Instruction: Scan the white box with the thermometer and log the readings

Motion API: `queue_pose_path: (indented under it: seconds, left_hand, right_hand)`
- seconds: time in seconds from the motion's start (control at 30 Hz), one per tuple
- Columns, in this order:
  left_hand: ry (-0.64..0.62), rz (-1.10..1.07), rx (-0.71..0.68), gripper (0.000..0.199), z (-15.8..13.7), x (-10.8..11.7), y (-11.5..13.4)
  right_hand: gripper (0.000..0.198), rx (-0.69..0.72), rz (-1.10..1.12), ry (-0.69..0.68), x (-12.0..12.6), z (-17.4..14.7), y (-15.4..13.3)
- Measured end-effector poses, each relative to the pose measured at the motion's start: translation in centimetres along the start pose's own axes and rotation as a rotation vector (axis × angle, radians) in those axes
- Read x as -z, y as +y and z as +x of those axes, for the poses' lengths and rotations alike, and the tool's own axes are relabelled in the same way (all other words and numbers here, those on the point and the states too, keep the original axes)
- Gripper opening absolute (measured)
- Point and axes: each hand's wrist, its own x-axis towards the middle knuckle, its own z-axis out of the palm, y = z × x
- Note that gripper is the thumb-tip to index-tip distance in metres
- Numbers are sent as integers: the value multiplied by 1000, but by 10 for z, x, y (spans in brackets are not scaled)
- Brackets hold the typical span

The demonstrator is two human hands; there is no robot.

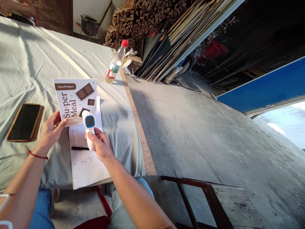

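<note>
My left hand (51,128) grips the lower left corner of a white meal box (69,98) printed "NutriMotion Su-per Meal", which stands upright facing me. In my right hand (101,143) is a white infrared thermometer (90,127), its blue-rimmed screen turned towards me; it overlaps the box's lower right part. Whether the screen reads anything is too small to tell. Beneath both hands lie printed paper sheets (85,171) at the table's front edge. A black pen (79,148) rests on them, its right end hidden behind the thermometer.
On the cloth-covered table (121,140) lie a phone (25,122) at left and a red-capped bottle (116,63) at the far right corner. Another person's arm (23,8) shows at top left. A dark wooden chair frame (205,197) stands right; stacked firewood (140,25) is behind.
</note>
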Motion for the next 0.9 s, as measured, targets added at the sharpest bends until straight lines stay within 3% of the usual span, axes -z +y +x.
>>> queue_pose_path:
  seconds: [0.47,0.67,0.8,0.9]
  left_hand:
    - [-31,-49,-3,68,3,3,-2]
    - [-30,-23,14,70,4,1,4]
    - [-17,-28,-35,76,4,-1,2]
    - [-18,-20,-93,75,4,-1,-1]
  right_hand:
    - [48,-115,96,-83,9,-23,-28]
    - [48,-89,92,-109,14,-28,-37]
    - [44,-23,-132,-143,37,-27,-51]
    - [49,58,-599,-51,68,-23,-61]
